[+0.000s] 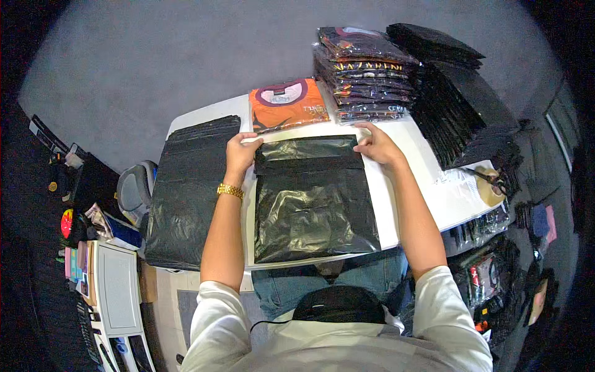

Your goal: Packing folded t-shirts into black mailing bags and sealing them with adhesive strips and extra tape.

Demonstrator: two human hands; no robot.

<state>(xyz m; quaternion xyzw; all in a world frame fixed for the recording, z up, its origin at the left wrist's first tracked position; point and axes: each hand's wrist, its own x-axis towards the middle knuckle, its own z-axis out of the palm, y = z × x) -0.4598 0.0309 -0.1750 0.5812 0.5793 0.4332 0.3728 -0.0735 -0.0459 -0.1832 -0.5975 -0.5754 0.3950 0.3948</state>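
Observation:
A black plastic mailing bag (310, 211) lies flat on the white table in front of me, its flap end away from me. My left hand (243, 154), with a gold watch at the wrist, pinches the bag's far left corner between thumb and fingers. At the far right corner my right hand (378, 147) is closed on the bag's edge the same way. Just beyond the bag lies an orange shirt (288, 115) with a purple collar, folded in clear plastic. The bag's contents, if any, are hidden.
Left of the bag is a stack of black mailing bags (189, 192). At the back right rise a pile of packed dark shirts (365, 80) and more black packages (446, 118). Scissors (493, 180) lie near a tape roll (489, 191). A grey chair (134, 189) and white cabinet (116, 288) stand left.

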